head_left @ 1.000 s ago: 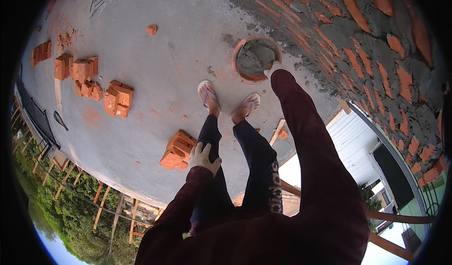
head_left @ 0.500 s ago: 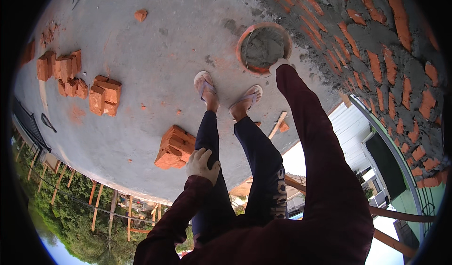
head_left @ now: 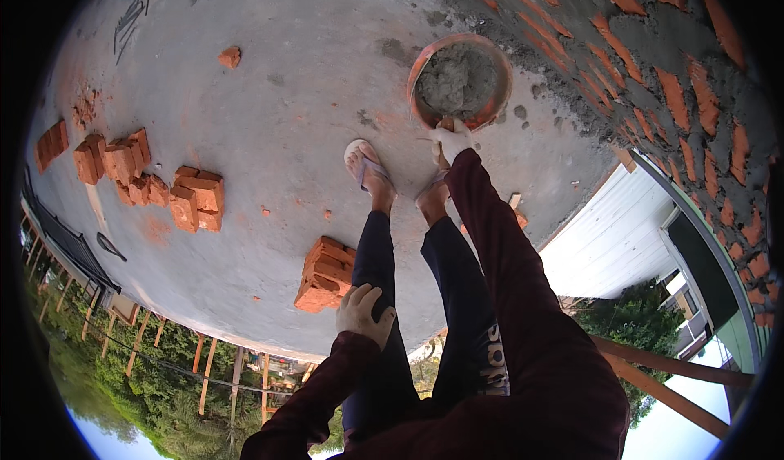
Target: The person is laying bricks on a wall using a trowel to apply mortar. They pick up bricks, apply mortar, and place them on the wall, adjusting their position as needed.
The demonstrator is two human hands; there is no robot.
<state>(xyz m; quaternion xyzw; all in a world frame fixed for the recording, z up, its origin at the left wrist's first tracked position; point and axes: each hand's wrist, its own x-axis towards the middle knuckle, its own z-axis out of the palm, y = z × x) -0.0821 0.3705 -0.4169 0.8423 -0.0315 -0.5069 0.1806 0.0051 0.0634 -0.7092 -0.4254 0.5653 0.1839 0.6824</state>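
My right hand point(head_left: 454, 141), in a pale glove, is closed round the brown wooden handle of what looks like a trowel point(head_left: 445, 122), at the near rim of a round reddish pan point(head_left: 505, 80). The tool's blade cannot be made out. Wet grey mortar point(head_left: 457, 76) lies heaped in the pan. My left hand point(head_left: 363, 316), also gloved, rests on my left leg near the knee with its fingers apart and holds nothing. Just left of that knee stands a small stack of red bricks point(head_left: 325, 274).
On the right rises a brick wall point(head_left: 674, 100) with rough mortar joints. More brick stacks point(head_left: 196, 198) stand on the grey concrete floor point(head_left: 269, 141) at left. A lone brick piece point(head_left: 230, 57) lies farther off. Beyond the floor's near-left edge are wooden posts point(head_left: 208, 374) and trees.
My right hand has shifted left from the pan's near-right rim, and a wooden handle now shows in it. My left hand stays on my leg. The whole view has swung slightly.
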